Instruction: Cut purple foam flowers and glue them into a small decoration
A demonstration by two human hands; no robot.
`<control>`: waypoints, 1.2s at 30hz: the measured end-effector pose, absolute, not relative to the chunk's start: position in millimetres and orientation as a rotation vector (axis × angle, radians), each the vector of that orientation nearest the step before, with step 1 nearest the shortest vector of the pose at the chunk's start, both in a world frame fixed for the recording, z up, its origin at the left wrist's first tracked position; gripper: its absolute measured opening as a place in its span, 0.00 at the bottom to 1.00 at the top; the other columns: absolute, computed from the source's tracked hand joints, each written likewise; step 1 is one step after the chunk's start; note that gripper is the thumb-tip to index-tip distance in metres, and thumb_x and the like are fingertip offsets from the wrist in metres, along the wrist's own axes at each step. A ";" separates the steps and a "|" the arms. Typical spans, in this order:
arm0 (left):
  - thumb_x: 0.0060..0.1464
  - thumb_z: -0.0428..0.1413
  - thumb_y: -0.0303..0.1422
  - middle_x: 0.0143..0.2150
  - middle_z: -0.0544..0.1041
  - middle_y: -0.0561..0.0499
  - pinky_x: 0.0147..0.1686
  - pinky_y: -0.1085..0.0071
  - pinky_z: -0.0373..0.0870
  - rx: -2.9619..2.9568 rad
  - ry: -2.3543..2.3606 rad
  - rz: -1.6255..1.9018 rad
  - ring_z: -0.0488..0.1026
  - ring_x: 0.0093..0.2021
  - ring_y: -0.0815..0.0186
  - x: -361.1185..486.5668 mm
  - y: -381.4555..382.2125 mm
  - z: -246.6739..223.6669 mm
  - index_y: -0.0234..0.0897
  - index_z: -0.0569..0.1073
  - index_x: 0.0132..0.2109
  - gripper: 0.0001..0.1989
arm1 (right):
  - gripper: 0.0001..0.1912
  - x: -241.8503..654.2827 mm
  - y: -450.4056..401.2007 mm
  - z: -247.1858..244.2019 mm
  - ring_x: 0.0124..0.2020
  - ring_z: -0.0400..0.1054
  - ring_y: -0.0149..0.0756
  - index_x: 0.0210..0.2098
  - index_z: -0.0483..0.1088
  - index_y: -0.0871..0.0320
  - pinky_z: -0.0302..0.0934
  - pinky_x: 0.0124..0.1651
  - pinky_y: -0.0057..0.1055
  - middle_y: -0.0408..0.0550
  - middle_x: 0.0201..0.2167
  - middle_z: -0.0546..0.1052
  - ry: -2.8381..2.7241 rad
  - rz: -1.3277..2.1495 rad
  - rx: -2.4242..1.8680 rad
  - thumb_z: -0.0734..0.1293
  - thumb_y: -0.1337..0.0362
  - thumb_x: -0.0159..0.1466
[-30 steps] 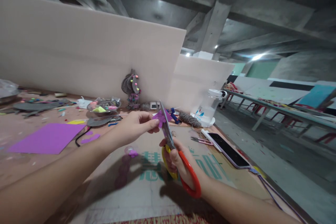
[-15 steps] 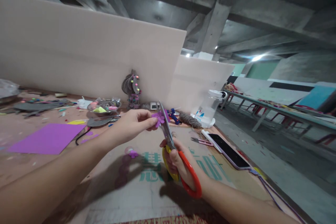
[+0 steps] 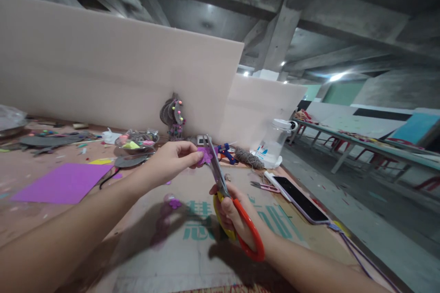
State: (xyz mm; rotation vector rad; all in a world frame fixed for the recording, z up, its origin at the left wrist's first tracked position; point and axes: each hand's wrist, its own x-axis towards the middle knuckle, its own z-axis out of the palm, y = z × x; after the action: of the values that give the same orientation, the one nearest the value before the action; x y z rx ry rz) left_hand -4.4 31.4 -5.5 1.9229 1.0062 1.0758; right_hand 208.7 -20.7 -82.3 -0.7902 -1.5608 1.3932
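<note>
Over the cardboard (image 3: 165,256), the right hand (image 3: 237,210) has its grip closed through the handles of the scissors (image 3: 217,171); feed the purple piece (image 3: 205,154) by turning the left hand (image 3: 175,160), its grip pinched on that piece's edge beside the blades, fingertips kept clear.

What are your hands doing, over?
Left hand: pinching small purple foam-like flower piece. Right hand: gripping red-and-yellow-handled metal scissors. Nothing visible blocking them.
</note>
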 end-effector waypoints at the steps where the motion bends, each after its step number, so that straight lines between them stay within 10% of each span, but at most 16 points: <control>1: 0.56 0.54 0.43 0.30 0.76 0.52 0.34 0.70 0.63 1.916 1.002 1.079 0.71 0.33 0.66 -4.6 31.3 -5.0 0.36 0.74 0.32 0.14 | 0.27 208.1 -21.3 -81.2 0.18 0.44 0.22 0.42 0.62 0.56 0.41 0.19 0.22 0.33 0.21 0.52 -1.556 1.393 -0.797 0.66 0.41 0.59; 36: 0.57 0.55 0.43 0.31 0.76 0.51 0.38 0.70 0.69 1.844 0.938 1.103 0.73 0.34 0.67 -4.7 32.9 -0.6 0.35 0.72 0.33 0.14 | 0.30 206.2 -20.6 -79.2 0.15 0.42 0.20 0.41 0.61 0.57 0.38 0.16 0.21 0.31 0.19 0.54 -1.538 1.427 -0.802 0.69 0.40 0.54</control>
State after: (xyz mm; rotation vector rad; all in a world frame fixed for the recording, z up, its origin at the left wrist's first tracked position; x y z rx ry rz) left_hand -4.7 32.9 -0.6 1.8439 0.9379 1.1026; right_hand 206.2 -20.6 -79.2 -0.8021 -1.5379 1.4268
